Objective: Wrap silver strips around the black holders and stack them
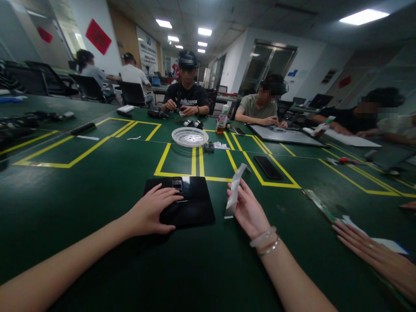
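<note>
My left hand (152,210) lies flat with its fingers spread over a glossy black panel (195,208) on the green table. Near the panel's far edge is a small square part (177,184), and a thin white line shows by my fingertips. To the right of the panel, my right hand (250,208) is raised, its fingers closed on a crinkled, translucent plastic strip (234,193). The strip stands roughly upright and apart from the panel. Its far side hides part of my fingers.
Beyond the panel stand a white plastic basket (190,138) and a drink bottle (222,121). A black phone (268,167) lies to the right. Another person's hand (373,251) rests at the right near a green strip (318,205). Several people sit across the table.
</note>
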{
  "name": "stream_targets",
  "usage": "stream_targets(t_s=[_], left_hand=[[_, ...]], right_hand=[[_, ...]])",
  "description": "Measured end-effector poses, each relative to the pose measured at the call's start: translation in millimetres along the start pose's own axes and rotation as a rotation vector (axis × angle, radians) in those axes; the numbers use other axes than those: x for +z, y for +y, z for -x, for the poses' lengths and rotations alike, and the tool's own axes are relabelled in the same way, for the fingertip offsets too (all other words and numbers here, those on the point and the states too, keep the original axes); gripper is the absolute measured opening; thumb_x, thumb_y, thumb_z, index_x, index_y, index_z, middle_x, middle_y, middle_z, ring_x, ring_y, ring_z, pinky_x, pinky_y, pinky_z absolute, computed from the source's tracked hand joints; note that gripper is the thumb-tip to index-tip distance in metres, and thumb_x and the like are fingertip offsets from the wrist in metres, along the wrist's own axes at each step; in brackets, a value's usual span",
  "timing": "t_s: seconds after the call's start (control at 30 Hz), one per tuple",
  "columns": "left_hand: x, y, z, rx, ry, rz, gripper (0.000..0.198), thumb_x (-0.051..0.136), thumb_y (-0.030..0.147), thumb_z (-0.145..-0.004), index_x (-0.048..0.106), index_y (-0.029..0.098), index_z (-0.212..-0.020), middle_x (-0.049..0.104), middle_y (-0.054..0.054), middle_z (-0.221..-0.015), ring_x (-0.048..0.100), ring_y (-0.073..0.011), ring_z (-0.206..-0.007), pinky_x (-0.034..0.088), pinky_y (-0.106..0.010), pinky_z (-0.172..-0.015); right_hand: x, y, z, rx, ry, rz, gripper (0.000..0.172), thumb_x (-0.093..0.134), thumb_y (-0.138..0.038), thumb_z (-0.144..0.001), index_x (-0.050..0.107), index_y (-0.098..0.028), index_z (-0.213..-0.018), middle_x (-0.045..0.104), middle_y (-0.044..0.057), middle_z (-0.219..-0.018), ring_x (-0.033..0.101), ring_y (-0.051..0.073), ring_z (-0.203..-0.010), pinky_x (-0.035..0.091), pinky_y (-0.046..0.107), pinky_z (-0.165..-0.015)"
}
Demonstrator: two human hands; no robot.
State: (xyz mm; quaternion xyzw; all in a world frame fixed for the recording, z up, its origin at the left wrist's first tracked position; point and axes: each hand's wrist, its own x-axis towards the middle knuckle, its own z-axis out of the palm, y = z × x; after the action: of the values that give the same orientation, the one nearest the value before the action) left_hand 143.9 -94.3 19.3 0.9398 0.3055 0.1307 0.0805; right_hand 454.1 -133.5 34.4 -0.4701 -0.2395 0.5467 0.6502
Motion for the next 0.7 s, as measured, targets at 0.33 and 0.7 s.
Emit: stream_targets(t_s=[0.33, 0.7], left_hand=[[-6.8, 10.2, 9.9, 0.394, 0.211, -0.197, 0.054, 0.077, 0.044, -0.088, 0.057, 0.018, -0.131, 0.05, -0.011, -0.137, 0.049, -0.0309, -0.125, 0.029, -0.049, -0.116], [-2.5, 8.8, 7.5, 0.286, 0.105, -0.284, 0.036, 0.083, 0.034, -0.082, 0.067, 0.018, -0.111, 0.06, -0.008, -0.118, 0.057, -0.0293, -0.106, 0.046, -0.044, -0.095]], right_hand=[[9.8, 14.0, 20.0, -0.723, -0.379, 1.036, 0.037, 0.048, -0.03, -0.098, 0.052, -0.028, -0.135, 0.062, 0.008, -0.133, 0.057, 0.024, -0.122, 0.042, 0.049, -0.106], [16.3, 20.6, 36.2, -0.805, -0.696, 1.781, 0.056, 0.046, -0.007, -0.091, 0.05, -0.033, -0.14, 0.049, 0.006, -0.149, 0.038, 0.028, -0.14, 0.027, 0.058, -0.114]])
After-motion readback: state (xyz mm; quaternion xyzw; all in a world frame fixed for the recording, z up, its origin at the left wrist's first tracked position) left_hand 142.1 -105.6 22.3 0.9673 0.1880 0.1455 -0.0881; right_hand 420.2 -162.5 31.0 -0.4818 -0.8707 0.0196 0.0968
